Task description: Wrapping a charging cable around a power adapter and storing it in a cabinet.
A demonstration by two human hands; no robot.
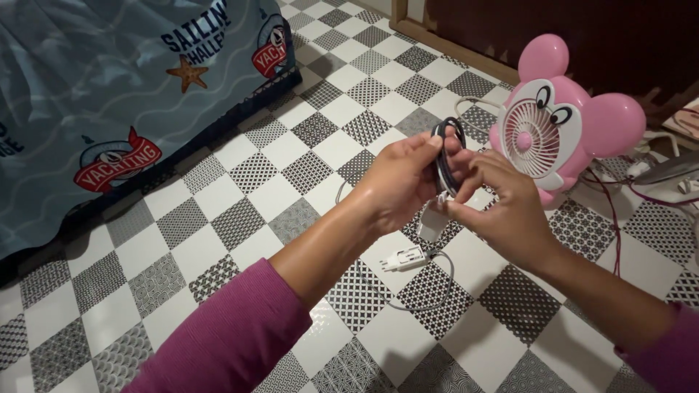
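My left hand grips a coiled bundle of dark and white cable, held upright at chest height above the floor. My right hand pinches the lower part of the same coil near a small white connector. Both hands are closed on the cable. A white strand hangs from the coil down to a white plug adapter lying on the tiles just below my hands, its thin cord looping to the right.
A pink mouse-shaped desk fan stands on the checkered tile floor at the right, with red and white wires and an iron beyond it. A bed with a blue printed cover fills the upper left.
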